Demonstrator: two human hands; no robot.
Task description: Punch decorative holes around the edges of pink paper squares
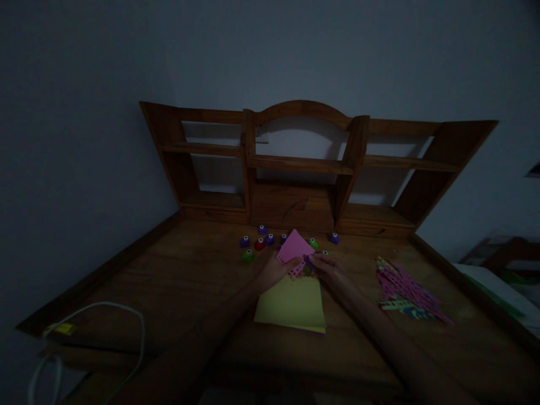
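Note:
My left hand (pixel 276 273) is closed on a sheet of pink paper (pixel 295 246), thumb on top, with one corner pointing away from me. A pink piece with cut-out holes (pixel 296 271) hangs just below it. At the paper's right edge my right hand (pixel 329 267) pinches a small purple craft punch (pixel 309 262), partly covered by the fingers. Beneath both hands lies a stack of yellow paper (pixel 291 304). Beyond them stand several more punches, among them a red punch (pixel 259 244), a green punch (pixel 248 256) and a purple punch (pixel 334 238).
A heap of pink, yellow and blue punched strips (pixel 407 289) lies on the wooden desk (pixel 181 281) at right. A wooden shelf unit (pixel 295 163) rises along the back. On the left are a white cable (pixel 141 326) and a small yellow object (pixel 63 328). The light is dim.

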